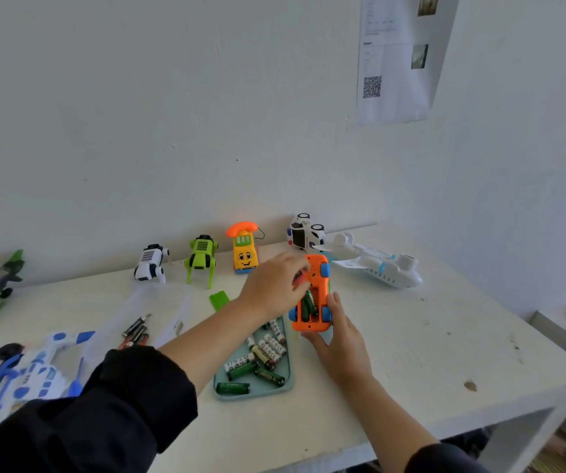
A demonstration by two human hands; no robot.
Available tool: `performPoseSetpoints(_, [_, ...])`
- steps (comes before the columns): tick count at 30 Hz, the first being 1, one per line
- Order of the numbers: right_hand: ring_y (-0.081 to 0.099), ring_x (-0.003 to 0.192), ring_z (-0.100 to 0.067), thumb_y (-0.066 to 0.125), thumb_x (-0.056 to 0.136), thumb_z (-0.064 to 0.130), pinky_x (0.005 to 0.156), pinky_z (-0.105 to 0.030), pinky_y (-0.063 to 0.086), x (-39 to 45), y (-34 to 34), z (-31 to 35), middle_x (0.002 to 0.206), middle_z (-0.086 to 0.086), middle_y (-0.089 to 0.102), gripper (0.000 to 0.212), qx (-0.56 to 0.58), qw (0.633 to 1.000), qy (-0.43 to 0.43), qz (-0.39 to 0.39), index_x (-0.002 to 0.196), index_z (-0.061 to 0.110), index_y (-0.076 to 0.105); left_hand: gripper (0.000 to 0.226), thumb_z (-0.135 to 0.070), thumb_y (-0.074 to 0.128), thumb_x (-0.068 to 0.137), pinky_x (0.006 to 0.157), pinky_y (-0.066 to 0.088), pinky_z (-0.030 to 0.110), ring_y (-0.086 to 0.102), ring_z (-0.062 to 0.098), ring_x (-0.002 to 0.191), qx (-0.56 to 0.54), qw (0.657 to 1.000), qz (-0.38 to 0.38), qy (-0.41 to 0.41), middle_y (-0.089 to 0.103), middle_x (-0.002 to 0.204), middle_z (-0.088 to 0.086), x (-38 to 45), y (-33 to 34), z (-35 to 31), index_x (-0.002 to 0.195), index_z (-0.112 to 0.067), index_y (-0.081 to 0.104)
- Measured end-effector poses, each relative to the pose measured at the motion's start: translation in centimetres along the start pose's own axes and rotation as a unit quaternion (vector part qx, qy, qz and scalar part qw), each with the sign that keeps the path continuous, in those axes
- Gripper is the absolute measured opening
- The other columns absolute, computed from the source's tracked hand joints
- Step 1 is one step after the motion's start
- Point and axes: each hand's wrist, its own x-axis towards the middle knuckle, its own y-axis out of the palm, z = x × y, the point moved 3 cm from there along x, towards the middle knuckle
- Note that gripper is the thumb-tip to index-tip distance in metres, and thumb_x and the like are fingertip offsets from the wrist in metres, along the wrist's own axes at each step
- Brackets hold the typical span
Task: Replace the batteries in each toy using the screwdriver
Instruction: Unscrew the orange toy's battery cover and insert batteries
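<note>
An orange toy car [316, 295] with blue wheels lies upside down on the white table [411, 336]; its battery bay is uncovered and shows green batteries [309, 305]. My right hand [339, 339] grips the car's near end from the right. My left hand [274, 285] hovers over the bay with fingers curled around something small and reddish; what it is stays blurred. A teal tray [286, 380] beside the car holds several green and white batteries. A green battery cover [219, 299] lies on the table behind my left arm.
Along the wall stand a white robot dog [151, 262], a green robot dog [202, 257], a yellow phone toy [244, 249], a white car [305, 233] and a white plane [377, 264]. Loose batteries [135, 332] and blue-white toys [32, 367] lie at left.
</note>
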Motion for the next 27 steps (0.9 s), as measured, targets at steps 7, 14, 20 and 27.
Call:
performPoseSetpoints(7, [0.061,0.102,-0.030,0.071,0.081,0.026,0.082,-0.037,0.049,0.0,-0.3,0.5,0.121,-0.011,0.060,0.077,0.024,0.999,0.033,0.026,0.143,0.008,0.029,0.014,-0.018,0.065,0.085,0.073,0.043,0.021,0.051,0.013,0.083,-0.126,0.987,0.001,-0.101,0.054,0.094,-0.002,-2.3,2.4,-0.4,0.095,-0.016,0.055])
performPoseSetpoints(14, [0.058,0.106,-0.035,0.072,0.080,0.018,0.077,-0.037,0.048,0.8,0.5,1.1,0.126,-0.017,0.056,0.072,0.006,1.000,-0.015,-0.024,0.140,0.019,0.032,0.012,-0.016,0.058,0.090,0.063,0.047,0.034,0.053,0.019,0.075,-0.004,0.971,-0.079,-0.224,0.052,0.082,-0.003,-5.0,-4.0,6.9,0.091,-0.018,0.046])
performPoseSetpoints(20, [0.055,0.111,-0.041,0.077,0.074,0.010,0.087,-0.037,0.041,0.8,1.0,1.3,0.133,-0.021,0.050,0.065,-0.017,0.999,-0.032,-0.031,0.133,0.005,0.049,0.012,-0.008,0.052,0.083,0.060,0.038,0.029,0.051,0.027,0.079,0.115,0.910,0.060,-0.394,0.055,0.091,0.009,-10.4,-7.1,16.5,0.083,-0.016,0.043])
performPoseSetpoints(27, [0.045,0.127,-0.038,0.071,0.081,0.012,0.094,-0.047,0.044,0.9,1.2,0.9,0.148,-0.017,0.032,0.067,0.027,1.000,-0.009,-0.005,0.135,0.026,0.035,0.017,-0.013,0.053,0.083,0.056,0.042,0.030,0.049,0.026,0.066,-0.081,0.903,-0.121,-0.404,0.058,0.076,0.020,-8.5,-8.1,14.6,0.070,-0.001,0.057])
